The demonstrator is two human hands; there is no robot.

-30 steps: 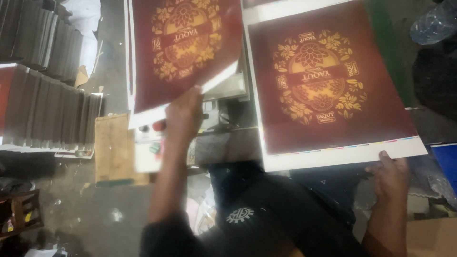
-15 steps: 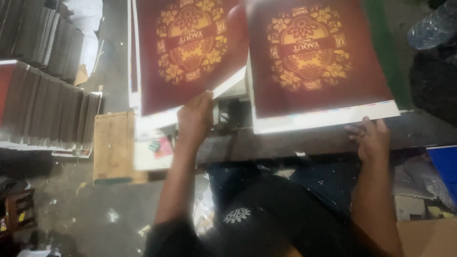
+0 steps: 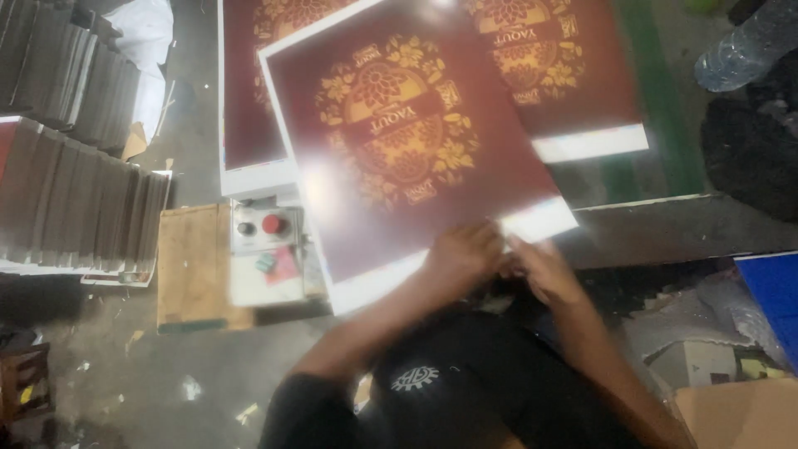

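Note:
A large glossy sheet point(image 3: 399, 141), dark red with a gold flower emblem and a white border, lies tilted across the middle, above two like sheets. My left hand point(image 3: 461, 254) and my right hand point(image 3: 540, 270) grip its near white edge close together. One sheet pile point(image 3: 241, 125) shows at the left under it. Another printed sheet point(image 3: 573, 75) lies at the right on a green table surface point(image 3: 657, 141).
A grey control box with a red button point(image 3: 266, 229) sits beside a wooden block point(image 3: 195, 266). Stacks of dark sheets point(image 3: 75, 199) stand at the left. A plastic bottle point(image 3: 740, 50) lies top right. A blue panel point(image 3: 773, 299) and cardboard point(image 3: 731, 407) are at the lower right.
My hands were apart, one on each sheet's near edge. They have come together on one sheet, which now lies tilted over the gap between the two piles.

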